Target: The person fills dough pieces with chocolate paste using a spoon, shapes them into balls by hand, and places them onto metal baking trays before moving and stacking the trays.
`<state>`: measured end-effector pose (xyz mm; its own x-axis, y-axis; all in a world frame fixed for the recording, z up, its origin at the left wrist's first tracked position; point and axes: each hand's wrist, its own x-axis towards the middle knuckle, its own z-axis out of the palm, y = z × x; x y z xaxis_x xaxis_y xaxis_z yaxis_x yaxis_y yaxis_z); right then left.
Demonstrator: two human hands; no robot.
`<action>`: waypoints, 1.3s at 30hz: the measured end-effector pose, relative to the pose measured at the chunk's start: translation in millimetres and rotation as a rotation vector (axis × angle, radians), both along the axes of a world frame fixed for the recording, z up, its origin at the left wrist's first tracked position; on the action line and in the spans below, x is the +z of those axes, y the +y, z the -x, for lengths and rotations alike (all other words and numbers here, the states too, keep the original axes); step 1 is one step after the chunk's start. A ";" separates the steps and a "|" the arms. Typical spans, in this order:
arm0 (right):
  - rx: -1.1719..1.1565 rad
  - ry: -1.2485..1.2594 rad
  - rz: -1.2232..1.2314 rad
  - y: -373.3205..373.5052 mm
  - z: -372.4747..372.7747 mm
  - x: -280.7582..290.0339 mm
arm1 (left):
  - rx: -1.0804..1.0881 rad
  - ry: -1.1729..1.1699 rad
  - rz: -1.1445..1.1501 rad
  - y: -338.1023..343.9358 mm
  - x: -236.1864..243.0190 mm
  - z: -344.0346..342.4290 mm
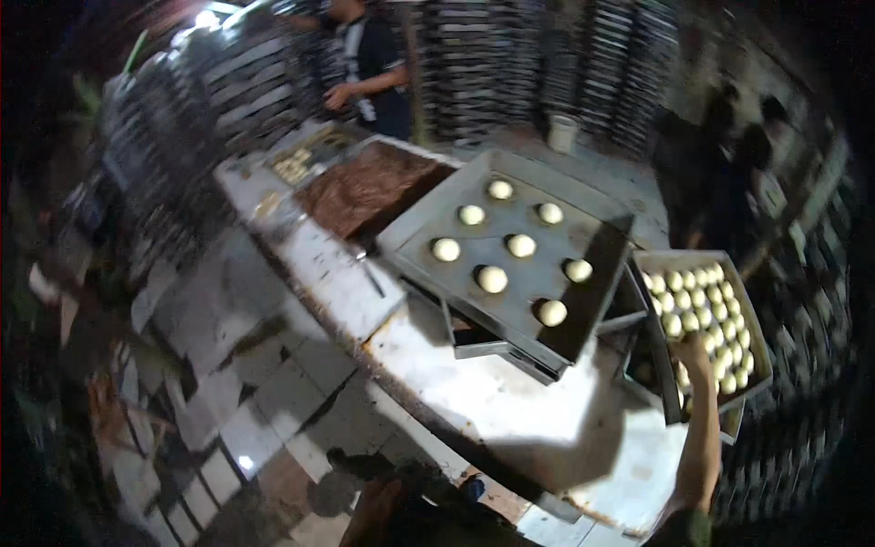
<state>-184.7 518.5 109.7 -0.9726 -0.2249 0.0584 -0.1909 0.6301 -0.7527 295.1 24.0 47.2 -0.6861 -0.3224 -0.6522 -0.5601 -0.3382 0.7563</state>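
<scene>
My right hand [691,348] reaches down into a deep metal tray [764,351] at the right, packed with rows of round, pale dough balls [690,321]. Its fingers are among the balls at the tray's left side, too small and dark to show whether one is held. To the left, a larger square metal tray [583,196] sits on top of other trays and bears several spaced dough balls [521,245]. At the lower edge, what looks like my left hand [375,503] hangs low in shadow, apart from the table; its fingers cannot be made out.
The trays stand on a long white-topped table [437,365]. A brown mass [369,182] lies farther along it, with small pale pieces [293,166] beyond. A person [372,73] stands at the far end. Tall tray stacks [465,68] line the back; a pale bucket [562,134] stands there.
</scene>
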 end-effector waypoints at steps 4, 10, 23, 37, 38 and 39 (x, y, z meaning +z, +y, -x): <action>-0.288 0.496 0.455 -91.6 -127.0 45.1 | -0.412 0.532 -0.208 42.6 45.7 93.7; 0.697 0.311 -0.089 -319.1 -308.5 32.2 | 0.157 0.349 -0.734 51.7 49.4 140.0; 0.247 0.177 0.033 -719.4 -108.0 -47.3 | 0.250 0.689 -0.230 -228.5 3.2 138.3; 0.185 0.093 -0.629 -849.0 -33.4 28.3 | -0.271 0.703 -0.338 -419.4 33.7 258.7; 0.223 -0.023 -0.723 -843.9 -3.8 9.6 | -0.391 0.710 -0.040 -431.0 40.7 260.2; 0.198 -0.030 -0.737 -848.0 6.2 4.9 | -0.505 0.717 0.263 -442.7 51.2 265.0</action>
